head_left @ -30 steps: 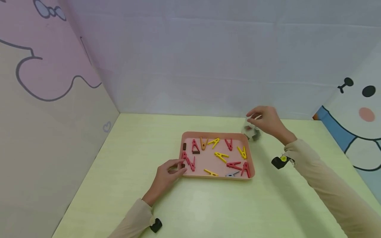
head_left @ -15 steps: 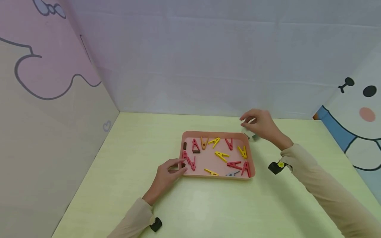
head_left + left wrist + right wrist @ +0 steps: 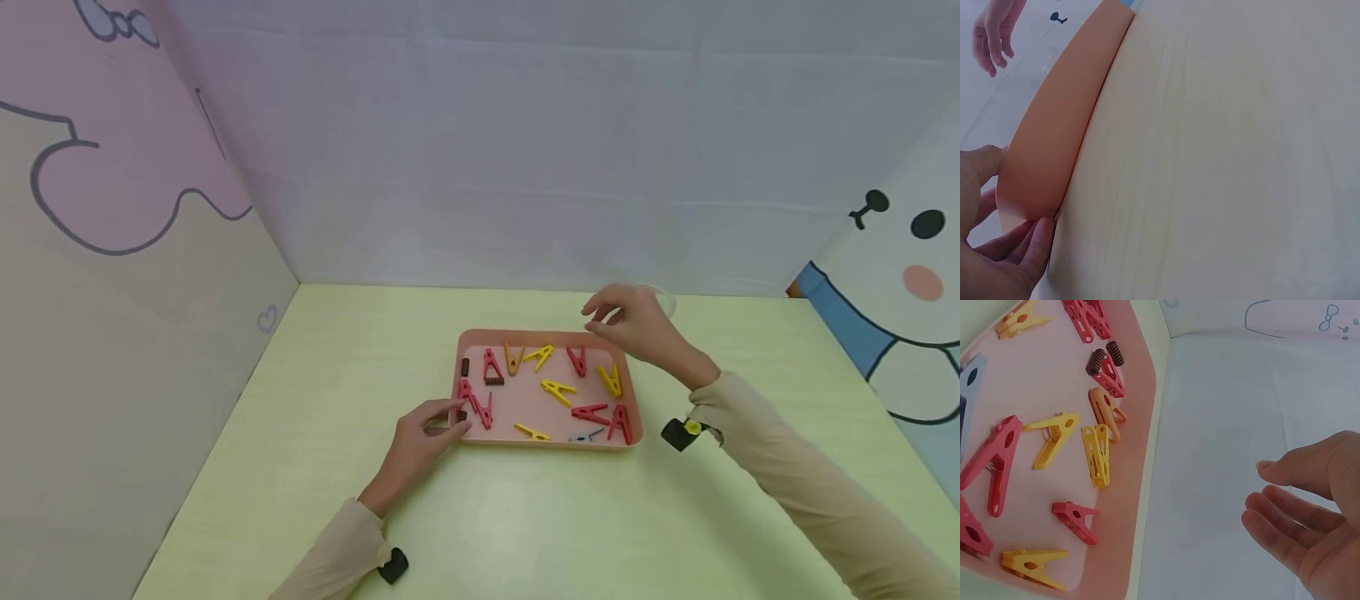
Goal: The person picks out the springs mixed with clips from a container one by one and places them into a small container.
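Observation:
My left hand (image 3: 420, 442) pinches the left end of a shallow pink tray (image 3: 543, 447); in the left wrist view its fingers and thumb (image 3: 1038, 247) lie around the tray's corner. Red, yellow, orange and grey-blue clothespins lie spread in the tray, among them a yellow clothespin (image 3: 557, 391) and a red clothespin (image 3: 576, 361). Several dark ribbed coils, such as one coil (image 3: 494, 382), are at its left side. Above the tray's far right corner hovers my right hand (image 3: 636, 323), fingers loosely bent, nothing between them. Behind it shows the rim of a clear container (image 3: 666, 300), mostly hidden.
The tray stands on a pale yellow-green table (image 3: 525, 517). A whitish back wall (image 3: 465, 167) rises behind it, with cartoon-printed panels on the left and right. Each wrist carries a small black device (image 3: 679, 434).
My right hand has moved left and slightly down, from over the clear container to the tray's far right corner. The left hand and tray have stayed in place.

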Available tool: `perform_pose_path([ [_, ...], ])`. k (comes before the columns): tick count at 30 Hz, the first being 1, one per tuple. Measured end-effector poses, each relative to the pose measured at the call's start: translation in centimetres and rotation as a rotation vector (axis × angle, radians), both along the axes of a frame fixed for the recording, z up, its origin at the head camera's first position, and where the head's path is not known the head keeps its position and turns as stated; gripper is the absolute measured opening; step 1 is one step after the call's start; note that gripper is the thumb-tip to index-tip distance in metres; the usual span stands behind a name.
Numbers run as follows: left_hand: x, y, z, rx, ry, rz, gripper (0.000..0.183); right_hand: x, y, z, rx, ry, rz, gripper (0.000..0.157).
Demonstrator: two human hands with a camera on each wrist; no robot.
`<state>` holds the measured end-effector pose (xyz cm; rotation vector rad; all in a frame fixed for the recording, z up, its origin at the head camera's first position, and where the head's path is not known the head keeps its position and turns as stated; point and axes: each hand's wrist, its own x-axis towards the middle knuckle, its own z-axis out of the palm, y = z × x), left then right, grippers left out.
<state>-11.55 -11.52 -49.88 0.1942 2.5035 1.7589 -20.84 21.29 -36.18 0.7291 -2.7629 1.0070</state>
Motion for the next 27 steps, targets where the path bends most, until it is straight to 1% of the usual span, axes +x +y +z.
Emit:
perform_pose_path([
  [8,0.1,0.0,0.0,0.002,0.003,0.002,0.038,0.7,-1.1,-0.6,-0.038,-0.003,0.055,0.012],
  [16,0.0,0.0,0.1,-0.005,0.000,0.002,0.039,0.9,-2.4,-1.4,-0.023,0.048,0.076,0.013],
  [23,0.0,-0.1,-0.2,0.002,0.004,-0.003,0.038,1.1,-3.2,-2.0,-0.049,0.001,0.100,0.013],
  [27,0.0,-0.1,-0.1,0.008,0.006,-0.007,0.039,1.1,-3.6,-2.0,-0.044,0.004,0.114,0.013],
])
